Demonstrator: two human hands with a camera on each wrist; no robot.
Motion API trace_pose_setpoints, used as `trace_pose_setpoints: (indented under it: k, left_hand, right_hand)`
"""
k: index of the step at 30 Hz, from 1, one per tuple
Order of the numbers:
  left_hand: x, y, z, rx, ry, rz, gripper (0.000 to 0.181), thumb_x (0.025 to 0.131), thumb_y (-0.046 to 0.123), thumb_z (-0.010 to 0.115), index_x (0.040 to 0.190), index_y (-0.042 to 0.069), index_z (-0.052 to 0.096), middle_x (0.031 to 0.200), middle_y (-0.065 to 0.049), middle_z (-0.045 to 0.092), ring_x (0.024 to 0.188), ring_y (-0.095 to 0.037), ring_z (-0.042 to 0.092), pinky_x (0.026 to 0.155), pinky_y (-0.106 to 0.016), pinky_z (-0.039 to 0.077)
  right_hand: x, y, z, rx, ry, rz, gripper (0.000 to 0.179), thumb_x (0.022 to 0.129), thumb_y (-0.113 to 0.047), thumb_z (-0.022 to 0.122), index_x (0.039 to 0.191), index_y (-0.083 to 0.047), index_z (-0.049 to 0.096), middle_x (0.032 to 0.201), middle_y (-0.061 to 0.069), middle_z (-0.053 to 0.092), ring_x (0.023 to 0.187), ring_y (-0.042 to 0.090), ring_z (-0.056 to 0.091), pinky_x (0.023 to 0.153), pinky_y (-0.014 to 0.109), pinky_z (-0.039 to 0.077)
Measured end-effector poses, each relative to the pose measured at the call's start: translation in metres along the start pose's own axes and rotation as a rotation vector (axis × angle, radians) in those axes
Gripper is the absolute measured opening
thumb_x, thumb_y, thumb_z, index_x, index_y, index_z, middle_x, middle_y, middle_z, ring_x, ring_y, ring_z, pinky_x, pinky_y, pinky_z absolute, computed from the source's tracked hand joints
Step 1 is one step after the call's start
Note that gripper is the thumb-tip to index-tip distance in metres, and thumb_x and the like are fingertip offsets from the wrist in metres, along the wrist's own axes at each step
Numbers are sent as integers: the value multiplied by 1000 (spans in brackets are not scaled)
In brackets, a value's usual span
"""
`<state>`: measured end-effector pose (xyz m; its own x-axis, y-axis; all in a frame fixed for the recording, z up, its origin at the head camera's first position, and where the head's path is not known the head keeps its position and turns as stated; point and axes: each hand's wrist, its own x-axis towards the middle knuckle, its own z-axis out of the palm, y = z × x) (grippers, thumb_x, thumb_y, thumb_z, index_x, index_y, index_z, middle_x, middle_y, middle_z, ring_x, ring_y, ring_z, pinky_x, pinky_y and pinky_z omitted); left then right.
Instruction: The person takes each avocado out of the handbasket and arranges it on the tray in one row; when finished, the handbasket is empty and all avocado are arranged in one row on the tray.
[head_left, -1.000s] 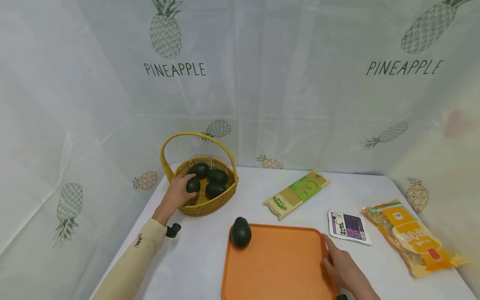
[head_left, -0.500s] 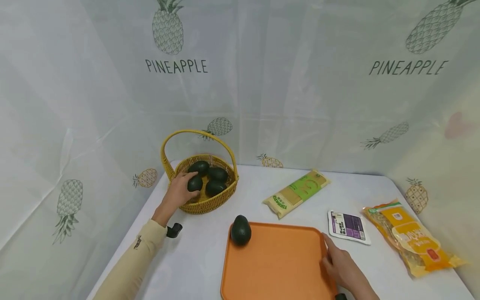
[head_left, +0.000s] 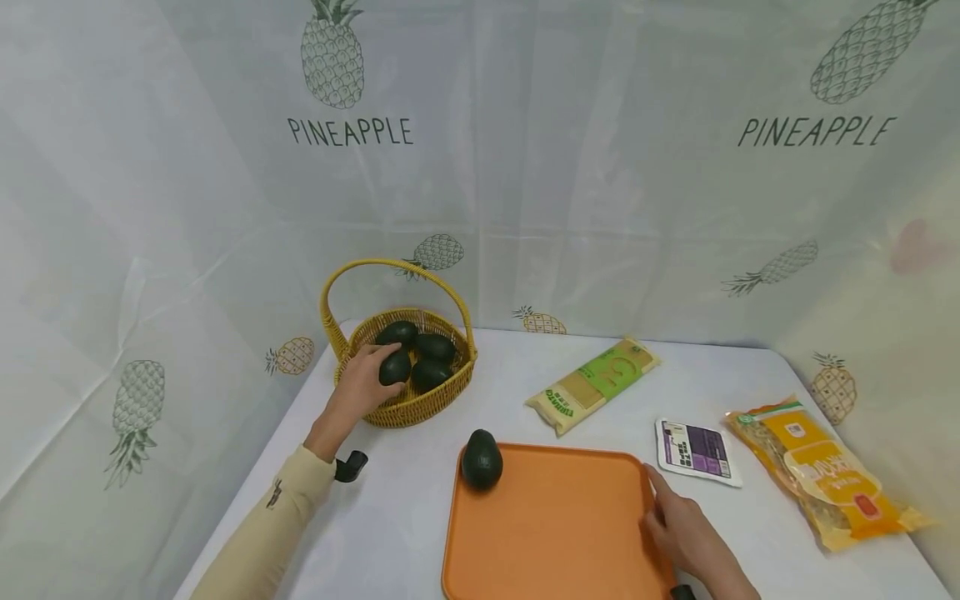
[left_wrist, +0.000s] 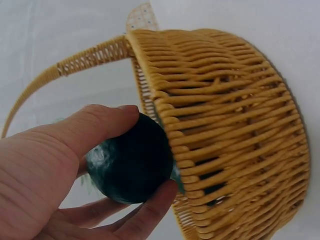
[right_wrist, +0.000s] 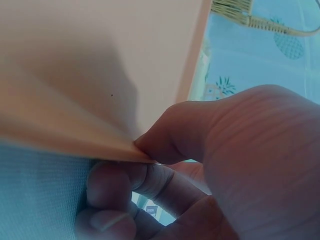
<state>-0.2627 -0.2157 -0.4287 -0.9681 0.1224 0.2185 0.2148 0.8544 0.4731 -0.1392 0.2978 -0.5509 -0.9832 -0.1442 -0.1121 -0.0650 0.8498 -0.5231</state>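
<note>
My left hand [head_left: 362, 382] grips a dark green avocado [left_wrist: 131, 162] at the near left rim of a yellow wicker basket [head_left: 420, 412]. In the left wrist view the thumb and fingers curl round the fruit, beside the woven wall. Several more avocados [head_left: 432, 348] lie inside the basket. Another avocado [head_left: 482, 461] sits in the far left corner of an orange tray [head_left: 558, 525]. My right hand [head_left: 684, 533] pinches the tray's right rim. The right wrist view shows the thumb on top of that rim and the fingers curled beneath it.
Behind the tray lies a long green-and-tan packet [head_left: 595, 385]. To the tray's right are a flat white-and-purple packet [head_left: 696, 452] and a yellow bag [head_left: 828, 479]. The basket's tall handle [head_left: 399, 265] arches above it. A pineapple-print curtain [head_left: 562, 167] stands behind the white table.
My left hand has shifted slightly right with the avocado in its grip. The right hand and the tray stay where they were.
</note>
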Motion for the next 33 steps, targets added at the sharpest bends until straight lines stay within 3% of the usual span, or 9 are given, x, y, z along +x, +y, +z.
trace_pose_setpoints:
  k: [3, 9, 20, 23, 27, 33]
  left_hand:
    - [-3, 4, -2, 1, 4, 0, 71, 91, 13, 86, 155, 3, 55, 148, -32, 55, 134, -52, 60, 107, -65, 54]
    - [-7, 14, -6, -4, 13, 18, 72, 90, 13, 86, 154, 4, 56, 148, -32, 54, 134, -53, 60, 106, -66, 54]
    - [-17, 26, -9, -15, 21, 21, 71, 91, 13, 86, 154, 4, 56, 150, -33, 53, 133, -54, 60, 106, -67, 54]
    - [-18, 29, -9, -18, 26, 35, 71, 90, 12, 87, 154, 4, 57, 150, -33, 53, 132, -54, 61, 106, -67, 54]
    - [-19, 32, -7, -17, 30, 43, 71, 89, 12, 88, 153, 4, 58, 150, -33, 53, 133, -53, 61, 106, -66, 54]
    - [-24, 39, -7, -17, 42, 70, 72, 87, 13, 90, 152, 5, 60, 149, -32, 55, 132, -54, 61, 105, -66, 55]
  right_hand:
    - [1, 3, 2, -3, -1, -11, 68, 99, -11, 60, 158, 8, 34, 70, -6, 47, 60, 7, 44, 57, 25, 35]
    - [4, -2, -1, 2, -31, 47, 69, 97, -9, 59, 159, 8, 34, 71, -3, 48, 61, 10, 46, 58, 26, 37]
    - [-4, -26, -14, 11, -32, 58, 66, 97, -6, 60, 157, 11, 36, 71, -2, 46, 63, 12, 47, 59, 28, 38]
    - [3, -5, -3, -1, -33, 68, 70, 97, -9, 61, 160, 6, 35, 71, -2, 47, 63, 13, 48, 59, 27, 38]
    - [12, 26, 14, -12, -13, 22, 72, 98, -15, 61, 163, 1, 33, 71, -4, 49, 61, 10, 47, 58, 26, 37]
    - [3, 1, 0, -27, -14, 31, 69, 98, -12, 59, 160, 6, 34, 70, -5, 45, 59, 8, 44, 59, 25, 35]
